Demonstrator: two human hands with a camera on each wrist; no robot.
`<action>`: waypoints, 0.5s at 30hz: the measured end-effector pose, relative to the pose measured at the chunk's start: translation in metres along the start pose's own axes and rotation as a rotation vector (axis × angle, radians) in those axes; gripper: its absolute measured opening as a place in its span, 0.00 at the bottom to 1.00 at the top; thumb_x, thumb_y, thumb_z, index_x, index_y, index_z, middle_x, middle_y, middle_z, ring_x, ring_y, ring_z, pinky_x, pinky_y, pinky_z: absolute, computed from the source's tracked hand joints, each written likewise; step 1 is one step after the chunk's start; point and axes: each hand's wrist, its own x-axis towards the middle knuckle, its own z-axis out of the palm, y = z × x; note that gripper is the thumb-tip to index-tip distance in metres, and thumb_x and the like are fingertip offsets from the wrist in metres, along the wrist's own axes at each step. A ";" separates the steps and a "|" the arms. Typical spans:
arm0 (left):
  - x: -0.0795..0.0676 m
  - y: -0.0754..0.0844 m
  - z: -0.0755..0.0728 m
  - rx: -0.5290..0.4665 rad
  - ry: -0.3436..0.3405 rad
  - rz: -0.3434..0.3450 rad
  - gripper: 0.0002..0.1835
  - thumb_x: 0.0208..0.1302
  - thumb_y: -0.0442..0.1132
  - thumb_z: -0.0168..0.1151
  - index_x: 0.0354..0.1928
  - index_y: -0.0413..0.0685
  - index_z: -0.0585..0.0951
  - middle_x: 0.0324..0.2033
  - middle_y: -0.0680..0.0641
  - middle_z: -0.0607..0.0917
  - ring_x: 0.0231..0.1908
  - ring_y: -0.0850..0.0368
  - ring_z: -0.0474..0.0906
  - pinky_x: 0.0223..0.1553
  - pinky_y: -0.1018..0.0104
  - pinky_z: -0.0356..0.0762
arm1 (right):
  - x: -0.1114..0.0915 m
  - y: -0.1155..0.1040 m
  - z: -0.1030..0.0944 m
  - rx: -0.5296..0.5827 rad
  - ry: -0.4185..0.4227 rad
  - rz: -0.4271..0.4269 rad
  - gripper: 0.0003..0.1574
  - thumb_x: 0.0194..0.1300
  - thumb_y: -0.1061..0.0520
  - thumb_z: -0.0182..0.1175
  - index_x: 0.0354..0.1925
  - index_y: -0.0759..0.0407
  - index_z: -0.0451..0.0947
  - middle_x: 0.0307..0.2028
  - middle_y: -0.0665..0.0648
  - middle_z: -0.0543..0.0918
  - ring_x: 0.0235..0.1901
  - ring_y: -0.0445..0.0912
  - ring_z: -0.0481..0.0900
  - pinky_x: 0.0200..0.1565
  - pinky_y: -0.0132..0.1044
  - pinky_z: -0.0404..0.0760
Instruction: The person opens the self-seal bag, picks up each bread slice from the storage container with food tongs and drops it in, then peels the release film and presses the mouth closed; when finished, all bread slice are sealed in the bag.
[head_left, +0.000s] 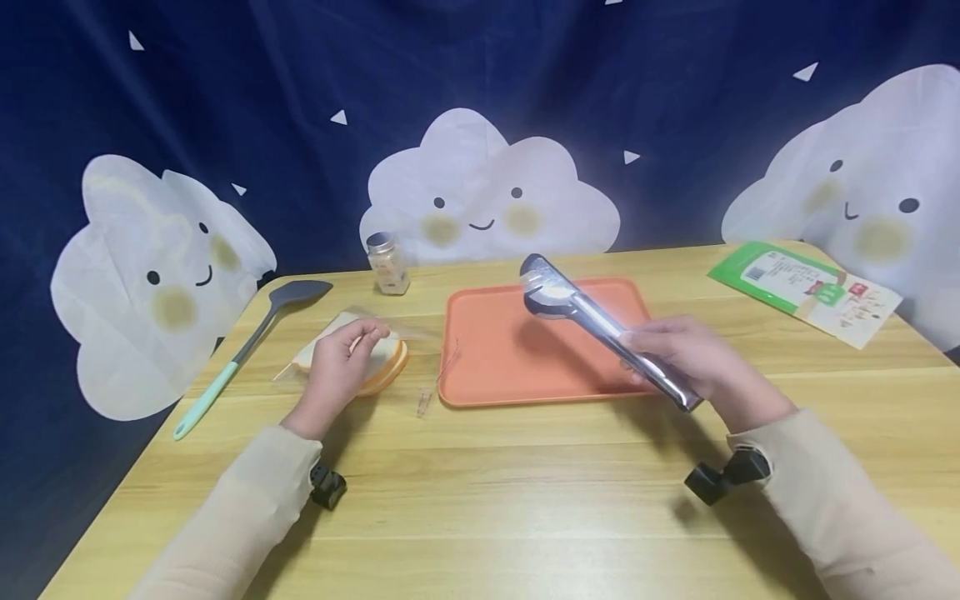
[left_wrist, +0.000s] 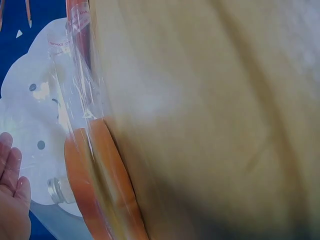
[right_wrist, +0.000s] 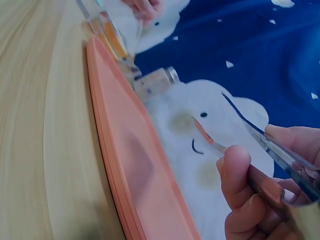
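My right hand [head_left: 671,354] grips a pair of metal tongs [head_left: 600,325] by the handle end, above the orange tray [head_left: 472,392]. The tong tips point toward the far left; in the right wrist view the two arms of the tongs [right_wrist: 260,135] stand apart, with thumb and fingers on both sides. My left hand [head_left: 341,367] hovers over sliced bread [head_left: 393,367] in a clear plastic bag [head_left: 423,400]. In the left wrist view its fingers [left_wrist: 12,162] are loosely bent, apart from the bread [left_wrist: 80,170], holding nothing.
A grey spatula [head_left: 296,292] with a mint handle lies at the left. Behind the bread stands a small glass jar [head_left: 390,271] with a metal lid. A green and white packet [head_left: 806,287] lies at the far right. A blue curtain with clouds hangs behind the table [head_left: 480,492].
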 end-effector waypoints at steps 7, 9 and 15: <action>0.000 -0.001 -0.001 -0.019 -0.001 0.000 0.09 0.66 0.35 0.54 0.34 0.37 0.81 0.38 0.39 0.84 0.42 0.49 0.78 0.43 0.57 0.72 | -0.007 0.009 -0.026 0.071 0.020 0.021 0.12 0.67 0.58 0.52 0.31 0.49 0.81 0.24 0.52 0.84 0.21 0.41 0.80 0.23 0.31 0.78; 0.000 0.000 -0.001 -0.024 -0.005 0.002 0.09 0.66 0.35 0.55 0.35 0.37 0.81 0.38 0.39 0.84 0.43 0.48 0.78 0.44 0.56 0.72 | -0.009 0.012 -0.034 0.088 0.035 0.023 0.14 0.68 0.58 0.52 0.29 0.46 0.81 0.23 0.52 0.84 0.21 0.41 0.80 0.23 0.31 0.78; 0.000 0.000 -0.001 -0.027 -0.011 0.005 0.10 0.66 0.37 0.54 0.35 0.37 0.81 0.38 0.38 0.84 0.44 0.46 0.78 0.47 0.52 0.72 | -0.018 0.025 -0.056 0.186 0.091 0.030 0.16 0.66 0.62 0.53 0.27 0.46 0.83 0.24 0.54 0.84 0.23 0.43 0.82 0.27 0.32 0.81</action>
